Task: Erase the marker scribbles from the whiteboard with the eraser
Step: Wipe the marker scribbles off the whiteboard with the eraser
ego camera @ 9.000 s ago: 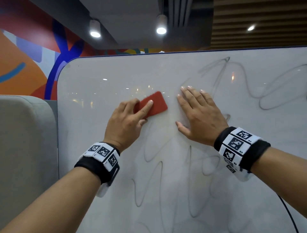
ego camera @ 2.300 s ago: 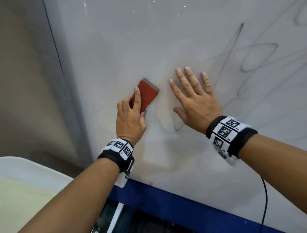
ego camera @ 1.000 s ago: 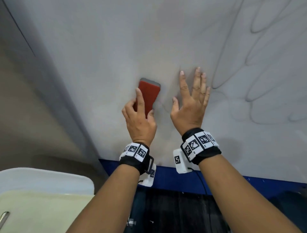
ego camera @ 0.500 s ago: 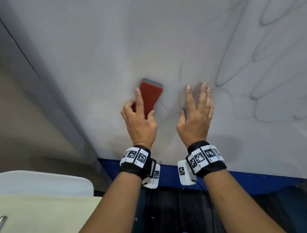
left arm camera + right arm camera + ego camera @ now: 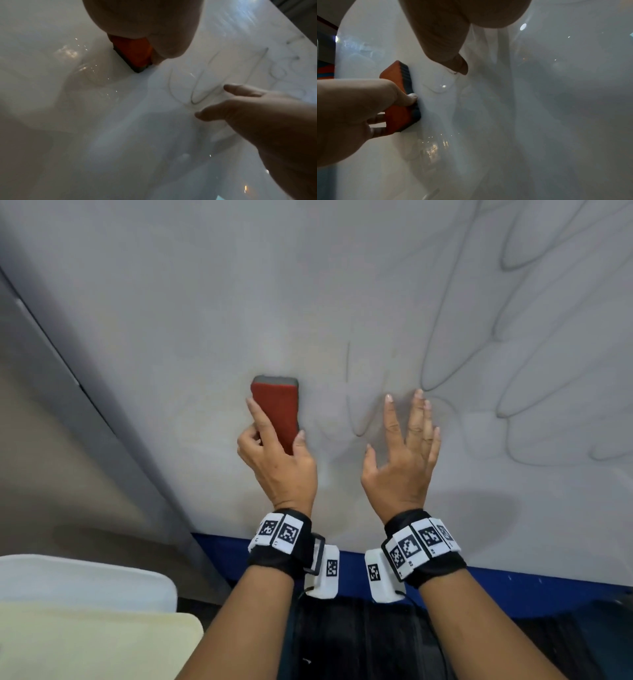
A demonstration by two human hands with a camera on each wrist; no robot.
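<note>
left hand grips eraser | right hand spread flat on whiteboard | scribbles right

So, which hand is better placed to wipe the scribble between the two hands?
Left. The left hand already grips the eraser, which lies flat on the whiteboard just left of the scribble. The right hand is open and holds nothing.
</note>
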